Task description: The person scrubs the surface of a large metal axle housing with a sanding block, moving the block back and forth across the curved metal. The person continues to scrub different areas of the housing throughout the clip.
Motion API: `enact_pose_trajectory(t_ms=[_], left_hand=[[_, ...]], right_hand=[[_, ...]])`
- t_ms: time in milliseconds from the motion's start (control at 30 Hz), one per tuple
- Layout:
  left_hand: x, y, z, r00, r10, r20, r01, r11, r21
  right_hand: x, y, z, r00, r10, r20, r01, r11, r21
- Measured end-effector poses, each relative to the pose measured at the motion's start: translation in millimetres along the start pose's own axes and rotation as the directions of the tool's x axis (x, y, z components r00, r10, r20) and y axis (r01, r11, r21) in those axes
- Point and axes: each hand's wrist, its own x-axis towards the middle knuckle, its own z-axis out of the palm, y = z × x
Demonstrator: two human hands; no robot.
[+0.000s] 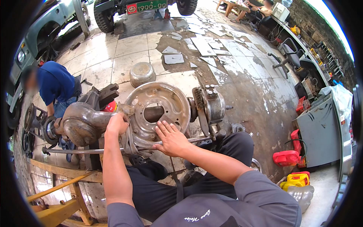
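R hand (171, 140), laid flat, is pressing brown pad (165, 118) agst metal disc (155, 97), L hand (117, 124) (grip unclear) prob. steadying it

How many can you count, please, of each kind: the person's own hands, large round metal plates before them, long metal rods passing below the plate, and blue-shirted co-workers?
Own hands: 2 (left hand, right hand)
Large round metal plate: 1
Long metal rod: 1
Blue-shirted co-worker: 1
Total: 5
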Motion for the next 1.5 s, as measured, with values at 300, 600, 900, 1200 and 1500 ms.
enact_pose_trajectory(t_ms=[300, 600, 900, 1200, 1500], left_hand=[[0.9, 0.7, -1.3, 1.0, -0.011, -0.008, 0.011, 1.0, -0.012], [-1.6, 2.5, -2.7, 1.0, -0.008, -0.008, 0.008, 1.0, -0.029], [-0.2, -2.2, -0.2, 0.999, 0.032, -0.018, -0.033, 0.999, -0.023], [-4.8, -1.8, -0.5, 1.0, 0.012, -0.028, -0.013, 0.999, -0.034], [-2.8, -2.0, 1.8, 1.0, 0.006, -0.016, -0.006, 1.0, -0.023]], right_hand=[[-3.3, 4.1, -3.5, 0.997, 0.009, 0.081, -0.01, 1.0, 0.011], [-7.7, 6.1, -10.0, 0.989, 0.013, 0.145, -0.015, 1.0, 0.01], [-11.5, 5.2, -12.0, 0.989, 0.002, 0.151, -0.004, 1.0, 0.014], [-16.8, 4.7, -20.9, 0.981, -0.013, 0.195, 0.006, 0.999, 0.037], [-15.3, 6.0, -21.4, 0.976, -0.007, 0.219, -0.002, 0.999, 0.04]])
